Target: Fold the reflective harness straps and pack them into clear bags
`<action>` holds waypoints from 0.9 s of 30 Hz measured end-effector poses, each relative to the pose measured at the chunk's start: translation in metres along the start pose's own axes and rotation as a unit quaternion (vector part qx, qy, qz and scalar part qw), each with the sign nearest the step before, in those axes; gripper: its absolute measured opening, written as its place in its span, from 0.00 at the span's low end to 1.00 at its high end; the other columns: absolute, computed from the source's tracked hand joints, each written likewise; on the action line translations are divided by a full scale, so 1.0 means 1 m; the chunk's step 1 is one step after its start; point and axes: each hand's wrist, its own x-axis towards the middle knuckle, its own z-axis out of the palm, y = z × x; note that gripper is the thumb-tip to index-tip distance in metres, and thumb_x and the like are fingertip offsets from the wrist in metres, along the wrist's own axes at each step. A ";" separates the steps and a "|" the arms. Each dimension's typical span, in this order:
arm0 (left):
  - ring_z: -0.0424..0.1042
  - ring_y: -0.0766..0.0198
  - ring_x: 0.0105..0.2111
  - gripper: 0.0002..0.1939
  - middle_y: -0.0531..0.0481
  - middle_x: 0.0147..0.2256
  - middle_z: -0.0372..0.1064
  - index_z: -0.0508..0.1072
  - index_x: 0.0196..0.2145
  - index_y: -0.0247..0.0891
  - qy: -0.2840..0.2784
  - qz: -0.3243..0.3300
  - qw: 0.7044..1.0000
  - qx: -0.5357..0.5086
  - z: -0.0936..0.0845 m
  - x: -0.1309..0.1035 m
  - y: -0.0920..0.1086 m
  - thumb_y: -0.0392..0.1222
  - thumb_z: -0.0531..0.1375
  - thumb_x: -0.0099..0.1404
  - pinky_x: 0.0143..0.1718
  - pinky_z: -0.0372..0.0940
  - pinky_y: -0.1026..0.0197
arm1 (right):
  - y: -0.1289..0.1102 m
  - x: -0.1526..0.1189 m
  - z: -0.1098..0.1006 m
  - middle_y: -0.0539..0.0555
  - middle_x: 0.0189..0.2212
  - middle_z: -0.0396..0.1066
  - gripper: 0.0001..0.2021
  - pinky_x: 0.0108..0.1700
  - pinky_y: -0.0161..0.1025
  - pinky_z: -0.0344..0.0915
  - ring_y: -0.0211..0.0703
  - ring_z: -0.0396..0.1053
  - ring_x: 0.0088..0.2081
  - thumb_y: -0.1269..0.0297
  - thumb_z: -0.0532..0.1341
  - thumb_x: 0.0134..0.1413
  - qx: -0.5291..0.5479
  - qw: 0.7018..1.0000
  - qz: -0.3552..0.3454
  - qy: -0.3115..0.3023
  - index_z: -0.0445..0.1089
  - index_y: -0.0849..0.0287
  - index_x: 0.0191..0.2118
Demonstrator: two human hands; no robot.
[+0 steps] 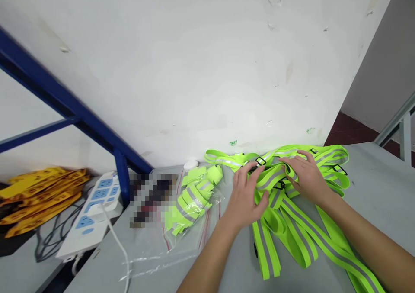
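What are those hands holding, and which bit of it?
The right grip seems to hold a green strap by a folded loop. Whether the left grip holds it too, I can't tell.

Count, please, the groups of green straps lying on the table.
2: a loose pile at the left hand and right hand, and a bundle left of it, among clear plastic. Individual straps overlap, so some may be hidden.
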 end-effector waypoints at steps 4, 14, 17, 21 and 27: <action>0.54 0.47 0.58 0.30 0.38 0.57 0.51 0.59 0.55 0.39 -0.008 0.046 0.999 -0.016 0.001 -0.006 0.004 0.29 0.54 0.53 0.56 0.57 0.43 | 0.009 0.000 -0.002 0.55 0.37 0.76 0.20 0.52 0.53 0.55 0.48 0.70 0.35 0.76 0.55 0.52 -0.020 0.999 0.038 -0.009 0.62 0.58 0.52; 0.48 0.45 0.63 0.49 0.42 0.63 0.45 0.56 0.62 0.55 -0.087 0.072 0.977 0.183 0.002 -0.005 -0.018 0.14 0.47 0.49 0.56 0.57 0.41 | 0.032 -0.003 0.000 0.53 0.32 0.73 0.13 0.51 0.52 0.55 0.47 0.69 0.32 0.68 0.53 0.61 -0.056 0.994 0.080 0.039 0.63 0.58 0.50; 0.46 0.43 0.64 0.48 0.44 0.66 0.41 0.58 0.61 0.57 -0.120 0.065 0.972 0.193 -0.002 -0.005 -0.023 0.14 0.47 0.50 0.56 0.57 0.40 | 0.033 -0.003 0.002 0.53 0.32 0.73 0.13 0.51 0.51 0.55 0.47 0.69 0.32 0.67 0.52 0.61 -0.058 0.995 0.079 0.035 0.64 0.58 0.50; 0.58 0.48 0.58 0.31 0.40 0.61 0.50 0.67 0.53 0.44 -0.145 -0.027 0.976 0.159 -0.008 -0.005 -0.025 0.20 0.48 0.56 0.51 0.63 0.46 | 0.035 -0.005 0.007 0.53 0.32 0.74 0.13 0.51 0.51 0.55 0.47 0.69 0.32 0.68 0.52 0.61 -0.056 0.994 0.091 0.027 0.64 0.57 0.50; 0.60 0.45 0.54 0.21 0.43 0.56 0.58 0.73 0.34 0.41 -0.196 -0.130 0.968 0.090 -0.015 -0.002 -0.019 0.58 0.50 0.67 0.50 0.59 0.41 | 0.045 -0.008 0.013 0.55 0.38 0.75 0.13 0.51 0.52 0.54 0.48 0.70 0.35 0.66 0.51 0.62 -0.063 0.988 0.135 0.044 0.64 0.55 0.51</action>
